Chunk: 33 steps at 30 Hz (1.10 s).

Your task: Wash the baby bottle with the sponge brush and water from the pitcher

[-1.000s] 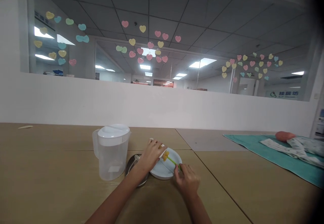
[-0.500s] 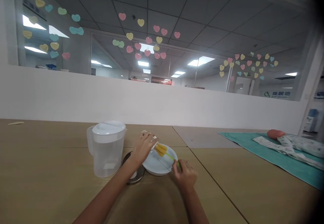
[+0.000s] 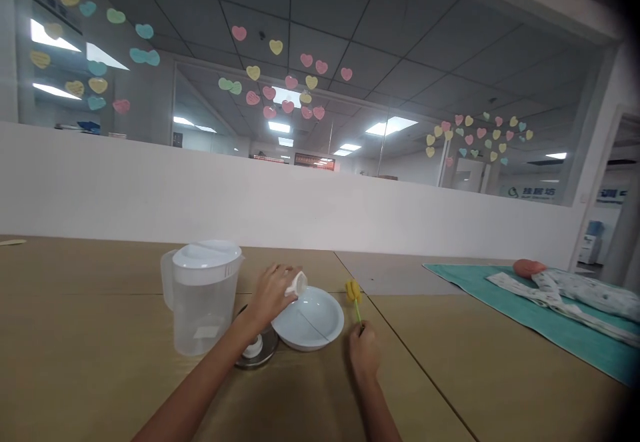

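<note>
My left hand [image 3: 273,293] is wrapped round a small white bottle [image 3: 298,285], tipped so that its mouth faces right; most of its body is hidden by the fingers. Just below the mouth stands a shallow white bowl [image 3: 320,339]. To the right of the bowl, my right hand [image 3: 365,351] grips a bottle brush [image 3: 353,291] by its green handle, with the yellow sponge head pointing up. Partly under my left forearm lies a dark round dish [image 3: 270,345] bearing a white ring-like piece [image 3: 254,347].
A clear lidded pitcher [image 3: 205,309] stands left of my left arm. On the right a teal cloth [image 3: 465,282] holds a patterned fabric piece [image 3: 585,292] and a reddish rounded object [image 3: 529,268]. Behind the wooden table [image 3: 85,349] rises a white wall [image 3: 125,189] with glass above.
The brush head has come away from the bottle's mouth and now stands upright to the right of the bowl. My left hand still holds the bottle. The view has shifted slightly.
</note>
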Motion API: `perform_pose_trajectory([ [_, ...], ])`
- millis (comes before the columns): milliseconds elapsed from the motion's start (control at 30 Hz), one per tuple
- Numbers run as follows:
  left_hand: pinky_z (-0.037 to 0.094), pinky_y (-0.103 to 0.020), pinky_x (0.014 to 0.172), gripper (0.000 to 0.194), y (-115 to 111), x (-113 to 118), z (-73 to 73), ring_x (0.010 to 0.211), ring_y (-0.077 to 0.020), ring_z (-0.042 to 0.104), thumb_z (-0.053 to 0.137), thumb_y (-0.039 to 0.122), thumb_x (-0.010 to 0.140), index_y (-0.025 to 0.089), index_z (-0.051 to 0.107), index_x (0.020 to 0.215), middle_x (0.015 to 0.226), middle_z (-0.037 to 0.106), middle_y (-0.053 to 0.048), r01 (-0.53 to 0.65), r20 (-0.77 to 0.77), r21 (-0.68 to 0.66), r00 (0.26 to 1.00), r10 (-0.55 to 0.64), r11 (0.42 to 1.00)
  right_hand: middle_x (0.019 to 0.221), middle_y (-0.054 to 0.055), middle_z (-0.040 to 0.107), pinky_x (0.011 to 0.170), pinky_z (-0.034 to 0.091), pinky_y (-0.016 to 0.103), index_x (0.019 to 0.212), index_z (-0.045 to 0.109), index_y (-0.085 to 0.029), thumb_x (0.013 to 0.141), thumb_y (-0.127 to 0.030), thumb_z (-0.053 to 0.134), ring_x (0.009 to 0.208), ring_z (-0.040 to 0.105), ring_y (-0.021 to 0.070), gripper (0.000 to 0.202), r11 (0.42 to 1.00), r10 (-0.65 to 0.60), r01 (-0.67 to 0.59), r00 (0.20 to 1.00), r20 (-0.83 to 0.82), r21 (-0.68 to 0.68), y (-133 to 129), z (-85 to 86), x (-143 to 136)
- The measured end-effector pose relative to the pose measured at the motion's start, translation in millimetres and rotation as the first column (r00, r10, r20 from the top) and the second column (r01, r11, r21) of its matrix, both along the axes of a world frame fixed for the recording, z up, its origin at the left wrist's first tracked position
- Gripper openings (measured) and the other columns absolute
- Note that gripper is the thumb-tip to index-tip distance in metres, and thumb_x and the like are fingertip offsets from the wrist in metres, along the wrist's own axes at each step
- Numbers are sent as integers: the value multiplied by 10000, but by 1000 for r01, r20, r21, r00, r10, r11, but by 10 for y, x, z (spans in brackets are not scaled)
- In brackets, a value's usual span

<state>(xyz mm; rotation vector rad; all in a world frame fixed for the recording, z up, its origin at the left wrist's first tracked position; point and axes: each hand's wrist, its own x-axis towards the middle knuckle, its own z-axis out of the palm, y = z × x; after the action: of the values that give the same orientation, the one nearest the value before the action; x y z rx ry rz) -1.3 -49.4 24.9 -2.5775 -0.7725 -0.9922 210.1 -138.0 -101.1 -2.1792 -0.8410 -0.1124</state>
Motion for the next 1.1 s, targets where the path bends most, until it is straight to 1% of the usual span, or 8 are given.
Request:
perform_pose_trajectory([
  [67,422,-359,870,661,-60,-3,61,1030,-253,556,699,353,742,260,428,1338,1145,620,-67,53,188,-186,982,-17,981,873,123,684,579,379,263,886,653,-142,899,-202,376,759,657,227,284,998,30,-30,999,-15,-62,9,-14,-12],
  [167,461,-301,725,774,-201,-4,183,861,-214,612,643,486,758,247,302,1410,988,655,-32,213,376,-412,925,-47,886,896,114,685,606,387,256,832,657,-155,886,-195,420,820,652,223,246,990,78,-79,997,-12,-117,23,-23,-44],
  [267,456,-273,674,759,-387,-6,279,780,-194,613,608,523,762,225,321,1399,895,649,-12,327,359,-529,922,-143,783,909,118,682,624,390,255,836,657,-149,886,-192,425,845,648,221,241,984,104,-104,995,-2,-142,32,-25,-63],
  [367,459,-279,744,744,-575,-2,286,894,-218,610,648,506,713,257,384,1363,1025,643,-34,328,195,-591,945,-263,737,913,119,682,617,390,253,840,655,-147,884,-211,439,843,649,218,229,980,125,-123,992,0,-158,33,-39,-68],
  [533,474,-307,724,1047,-800,51,171,936,-285,623,698,474,607,250,142,1466,1023,665,-69,136,-209,-604,924,-321,785,925,112,683,602,389,252,890,651,-159,881,-253,453,852,650,218,219,971,172,-169,985,0,-167,33,-86,-70],
  [633,484,-330,679,1090,-837,83,120,892,-312,640,695,436,594,217,84,1469,959,688,-81,67,-365,-572,872,-327,818,920,114,685,601,387,250,881,651,-160,893,-247,418,836,652,212,249,968,179,-178,984,-10,-179,40,-110,-58],
  [900,514,-402,743,876,-732,89,59,955,-342,637,694,426,605,233,331,1378,982,692,-86,50,-511,-554,768,-386,831,967,114,683,619,394,259,934,646,-163,886,-251,409,869,648,228,257,961,194,-197,980,-33,-195,23,-125,-32],
  [1100,487,-449,843,931,-658,72,18,1090,-359,576,712,414,587,251,302,1407,1256,565,-136,15,-490,-570,797,-354,822,951,114,684,642,411,264,898,655,-168,867,-237,414,871,648,228,253,956,233,-235,972,-36,-174,17,-123,-29],
])
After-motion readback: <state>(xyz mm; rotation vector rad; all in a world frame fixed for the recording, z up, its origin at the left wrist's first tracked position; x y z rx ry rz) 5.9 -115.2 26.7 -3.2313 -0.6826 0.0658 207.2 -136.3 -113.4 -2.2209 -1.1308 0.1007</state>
